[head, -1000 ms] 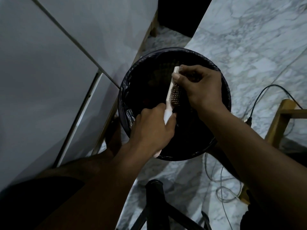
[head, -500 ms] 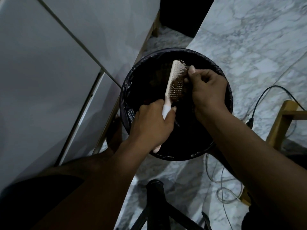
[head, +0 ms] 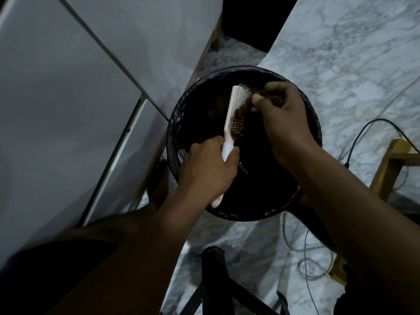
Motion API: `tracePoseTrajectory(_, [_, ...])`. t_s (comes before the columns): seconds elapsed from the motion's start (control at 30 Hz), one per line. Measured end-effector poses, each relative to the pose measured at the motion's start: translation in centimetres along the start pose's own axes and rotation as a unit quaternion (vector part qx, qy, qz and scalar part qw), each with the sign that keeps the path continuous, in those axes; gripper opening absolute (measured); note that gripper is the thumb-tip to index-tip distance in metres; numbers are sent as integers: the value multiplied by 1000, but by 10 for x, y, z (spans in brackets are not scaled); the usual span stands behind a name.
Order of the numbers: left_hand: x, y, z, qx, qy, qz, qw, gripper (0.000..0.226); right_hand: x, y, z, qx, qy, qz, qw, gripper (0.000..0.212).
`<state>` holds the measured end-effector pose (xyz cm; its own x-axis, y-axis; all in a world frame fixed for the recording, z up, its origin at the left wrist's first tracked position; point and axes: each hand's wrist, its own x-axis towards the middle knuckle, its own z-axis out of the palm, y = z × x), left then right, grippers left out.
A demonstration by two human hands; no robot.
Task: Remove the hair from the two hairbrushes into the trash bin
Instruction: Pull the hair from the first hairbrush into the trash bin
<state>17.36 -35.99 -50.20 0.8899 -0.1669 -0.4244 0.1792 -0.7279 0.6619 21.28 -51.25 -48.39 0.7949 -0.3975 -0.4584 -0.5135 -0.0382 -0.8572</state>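
A round trash bin [head: 314, 123] lined with a black bag stands on the marble floor. Over its opening my left hand [head: 209, 169] grips the handle of a pale pink hairbrush [head: 234, 114], bristles facing right. Brown hair [head: 241, 113] is tangled in the middle of the bristles. My right hand [head: 281, 114] is beside the brush head, thumb and fingers pinched on a tuft of that hair at the bristles. A second hairbrush is not in view.
White cabinet panels [head: 68, 98] fill the left side, close to the bin. A black stand base [head: 213, 278] is at the bottom centre. Loose cables [head: 354, 144] trail on the floor at the right, beside a wooden frame [head: 386, 169].
My right hand has come off the top of the brush head and moved right, pinching at the hair. The brush head is now uncovered. My left hand keeps its hold on the handle.
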Motion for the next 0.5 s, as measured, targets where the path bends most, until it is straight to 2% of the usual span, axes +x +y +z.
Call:
tracePoseTrajectory(0.07, [1,0,-2,-11,4,-15,1000,34,0,-6,-7,-58,-65,-11,996,32])
tracePoseTrajectory(0.13, [4,0,-3,-31,10,-37,999,36,1,-16,-15,-99,-101,-1,990,35])
tracePoseTrajectory(0.33, [5,1,-4,-34,13,-57,998,42,7,-37,-41,-122,-45,-3,991,18])
tracePoseTrajectory(0.37, [5,1,-5,-30,14,-53,998,41,8,-36,-42,-139,-50,5,989,25])
tracePoseTrajectory(0.43, [3,1,-5,-21,16,-43,999,37,8,-31,-42,-177,-101,35,978,53])
tracePoseTrajectory(0.5, [2,1,-5,-7,14,-26,1000,35,4,-25,-36,-155,-153,39,975,78])
